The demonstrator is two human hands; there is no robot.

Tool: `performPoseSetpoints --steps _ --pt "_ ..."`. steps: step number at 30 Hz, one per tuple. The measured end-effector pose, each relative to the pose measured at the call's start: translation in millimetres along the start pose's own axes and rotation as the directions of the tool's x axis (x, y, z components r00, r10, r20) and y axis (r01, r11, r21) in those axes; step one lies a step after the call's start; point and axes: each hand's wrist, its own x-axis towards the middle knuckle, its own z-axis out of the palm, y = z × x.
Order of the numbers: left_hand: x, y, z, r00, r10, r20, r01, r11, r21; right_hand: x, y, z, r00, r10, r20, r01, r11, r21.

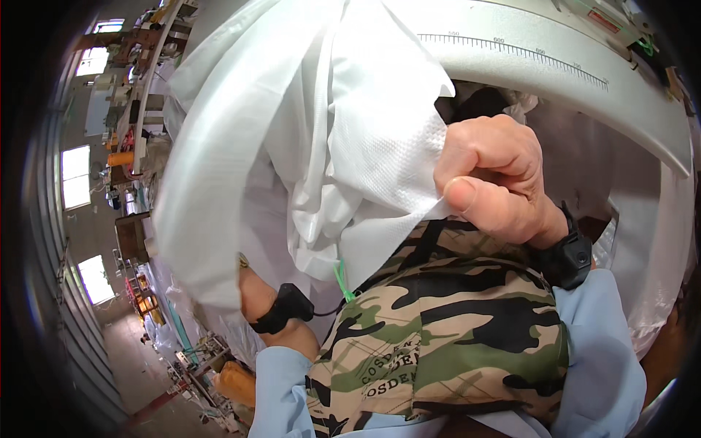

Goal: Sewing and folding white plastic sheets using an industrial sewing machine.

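Note:
A large piece of white fabric [380,139], part smooth and part finely dimpled, hangs in folds before me over the table edge. Its dimpled edge is pinched between the thumb and bent fingers of my right hand [496,171], which pulls a corner out to the right. My left hand lies hidden behind the fabric; only the left wrist [259,296] and part of the forearm show. Green threads [342,281] dangle from the lower edge of the cloth, close to my camouflage apron [453,321].
A white table edge with a printed ruler scale [511,47] curves across the top right. Part of a machine [606,18] stands at the far right corner. To the left are cluttered workbenches [142,146], windows [76,177] and a floor [128,350]. More white material [642,241] hangs at the right.

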Motion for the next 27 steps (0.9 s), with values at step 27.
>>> performPoseSetpoints --steps 27 --pt "-149 -117 107 -0.162 -0.477 0.864 0.758 0.5 0.419 -14 -2 0 0.988 0.125 0.092 -0.143 0.965 0.219"
